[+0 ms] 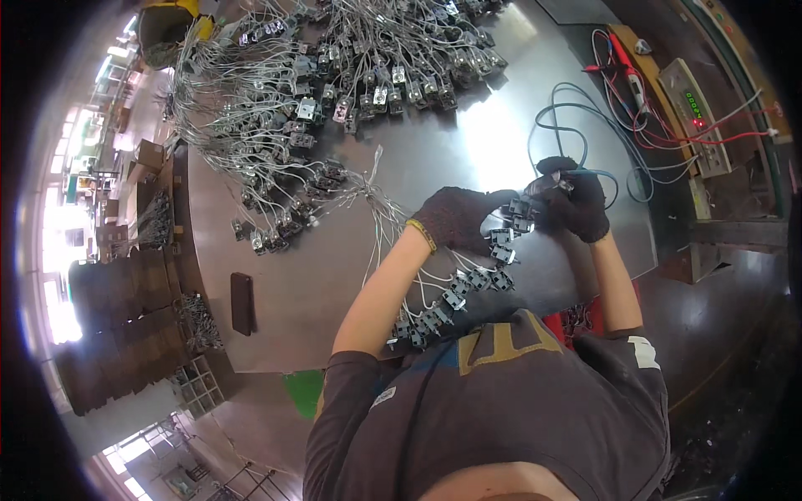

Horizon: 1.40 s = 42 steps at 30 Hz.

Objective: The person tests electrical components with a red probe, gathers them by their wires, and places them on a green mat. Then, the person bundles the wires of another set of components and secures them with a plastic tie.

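Observation:
Both my hands wear dark knit gloves and are close together over the metal table (317, 284). My left hand (464, 219) is closed, its fingers around a small dark grey box-shaped switch-like part (522, 210) at the end of a white wire. Several like parts (455, 294) trail from it in a curve toward my body, their white wires (380, 219) gathered in a bundle to the left. My right hand (578, 204) is curled around a dark connector with a shiny end (553, 184), where a blue-grey cable (614, 190) runs in. Its fingers partly hide the connector.
Large piles of wired metal-faced parts (384, 75) cover the far side. A dark flat block (242, 303) lies at the left. A meter with a green display (695, 117) and a red probe (626, 67) sit at the right. A red bin (576, 321) is near my right elbow.

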Available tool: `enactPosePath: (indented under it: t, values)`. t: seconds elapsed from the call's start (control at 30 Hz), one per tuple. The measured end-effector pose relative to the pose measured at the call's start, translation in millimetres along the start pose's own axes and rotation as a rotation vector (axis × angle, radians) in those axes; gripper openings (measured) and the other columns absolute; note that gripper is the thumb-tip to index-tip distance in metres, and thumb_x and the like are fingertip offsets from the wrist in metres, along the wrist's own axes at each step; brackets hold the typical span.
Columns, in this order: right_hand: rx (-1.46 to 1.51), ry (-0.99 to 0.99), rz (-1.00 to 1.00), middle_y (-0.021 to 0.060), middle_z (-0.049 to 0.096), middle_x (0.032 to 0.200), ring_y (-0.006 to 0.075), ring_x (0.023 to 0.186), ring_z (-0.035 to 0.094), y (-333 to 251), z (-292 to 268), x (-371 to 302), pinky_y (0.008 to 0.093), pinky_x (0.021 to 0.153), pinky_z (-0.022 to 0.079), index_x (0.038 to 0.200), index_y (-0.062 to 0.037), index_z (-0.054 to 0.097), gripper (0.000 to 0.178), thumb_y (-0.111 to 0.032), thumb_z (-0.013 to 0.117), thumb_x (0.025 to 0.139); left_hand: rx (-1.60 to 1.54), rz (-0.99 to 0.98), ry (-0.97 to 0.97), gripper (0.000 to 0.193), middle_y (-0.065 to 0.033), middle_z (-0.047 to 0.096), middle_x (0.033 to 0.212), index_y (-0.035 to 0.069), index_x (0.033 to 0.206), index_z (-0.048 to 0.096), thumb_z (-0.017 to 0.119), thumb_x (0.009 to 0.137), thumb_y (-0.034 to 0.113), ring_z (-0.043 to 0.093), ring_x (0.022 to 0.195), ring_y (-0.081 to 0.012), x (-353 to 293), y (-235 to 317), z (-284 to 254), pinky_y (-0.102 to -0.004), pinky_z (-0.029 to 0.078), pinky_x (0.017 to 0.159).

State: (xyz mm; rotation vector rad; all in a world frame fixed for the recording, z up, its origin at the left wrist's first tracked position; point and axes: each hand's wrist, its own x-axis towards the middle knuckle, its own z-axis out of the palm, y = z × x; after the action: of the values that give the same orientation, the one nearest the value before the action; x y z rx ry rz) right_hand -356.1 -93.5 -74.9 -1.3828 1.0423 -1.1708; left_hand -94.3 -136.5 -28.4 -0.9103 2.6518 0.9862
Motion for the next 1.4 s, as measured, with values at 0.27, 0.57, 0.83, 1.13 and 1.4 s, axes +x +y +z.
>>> enactPosePath:
  t: [0.27, 0.57, 0.83, 1.13, 1.4]
  values:
    - [-0.433, -0.048, -0.028, 0.012, 0.075, 0.093, 0.0222, 0.085, 0.074, 14, 1, -1, 0.0334, 0.074, 0.057, 0.103, -0.0049, 0.074, 0.03, -0.026, 0.079, 0.082, 0.02, 0.005, 0.033, 0.104, -0.0192, 0.07, 0.12, 0.018, 0.151, 0.043, 0.087, 0.065, 0.055, 0.07, 0.107, -0.0382, -2, 2, 2, -0.0476, 0.055, 0.093]
    - [-0.526, -0.103, -0.111, 0.0115, 0.076, 0.089, 0.0266, 0.087, 0.074, -24, 17, 9, 0.0377, 0.071, 0.057, 0.076, -0.0054, 0.074, 0.034, -0.039, 0.08, 0.077, 0.032, -0.033, 0.004, 0.098, -0.0179, 0.072, 0.115, 0.016, 0.148, 0.047, 0.086, 0.066, 0.051, 0.07, 0.105, -0.0372, -7, 7, -2, -0.048, 0.055, 0.091]
    - [-0.599, -0.008, -0.112, 0.0114, 0.077, 0.092, 0.0273, 0.078, 0.074, -11, 20, 5, 0.0384, 0.069, 0.057, 0.078, -0.006, 0.074, 0.037, -0.041, 0.083, 0.072, 0.009, 0.068, 0.077, 0.095, -0.018, 0.071, 0.116, 0.016, 0.147, 0.048, 0.085, 0.065, 0.048, 0.07, 0.105, -0.037, -13, 1, 3, -0.0469, 0.056, 0.091]
    - [-0.456, 0.0, -0.127, 0.0141, 0.076, 0.1, 0.0281, 0.081, 0.074, -13, 34, -4, 0.0374, 0.07, 0.057, 0.079, -0.0025, 0.073, 0.035, -0.034, 0.085, 0.071, 0.021, 0.077, 0.037, 0.097, -0.0169, 0.071, 0.117, 0.018, 0.148, 0.047, 0.086, 0.065, 0.049, 0.07, 0.105, -0.0372, -21, -4, 3, -0.0467, 0.056, 0.091]
    - [0.048, 0.104, -0.052, 0.0128, 0.071, 0.109, 0.0203, 0.09, 0.071, -19, 41, -30, 0.0332, 0.079, 0.057, 0.099, -0.0014, 0.07, 0.023, -0.017, 0.08, 0.086, 0.04, 0.023, -0.061, 0.1, -0.0149, 0.071, 0.121, 0.019, 0.149, 0.046, 0.087, 0.064, 0.052, 0.07, 0.106, -0.0379, -24, -6, -11, -0.0475, 0.055, 0.092]
